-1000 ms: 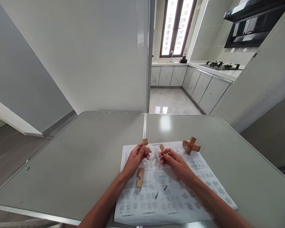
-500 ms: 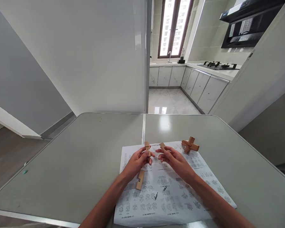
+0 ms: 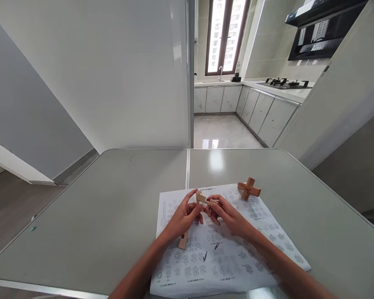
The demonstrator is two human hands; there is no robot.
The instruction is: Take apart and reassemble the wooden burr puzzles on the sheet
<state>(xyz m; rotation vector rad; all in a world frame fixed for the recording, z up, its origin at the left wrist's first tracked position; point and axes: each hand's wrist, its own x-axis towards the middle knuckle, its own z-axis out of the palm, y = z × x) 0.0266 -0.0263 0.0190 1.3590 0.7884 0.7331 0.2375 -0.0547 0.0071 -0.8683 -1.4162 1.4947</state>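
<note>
Over the printed sheet (image 3: 233,265), my left hand (image 3: 185,214) pinches a small notched wooden puzzle piece (image 3: 198,197) between its fingers. My right hand (image 3: 222,209) is closed on another wooden puzzle piece (image 3: 205,201), which meets the left one. My fingers hide much of both pieces. A loose notched wooden piece (image 3: 183,242) lies on the sheet below my left hand, its upper end covered by that hand. At the sheet's far right edge sits a brown cross of interlocked wooden pieces (image 3: 249,189), touched by neither hand.
The grey table (image 3: 90,232) has a seam running away from me. A small teal bit (image 3: 33,228) lies near its left edge. Beyond the table are a white wall panel (image 3: 143,83) and a kitchen doorway with a stove (image 3: 283,84).
My two hands have come together, bringing their wooden pieces into contact. My left hand has shifted right and now partly covers the loose piece. The brown cross stays on the sheet.
</note>
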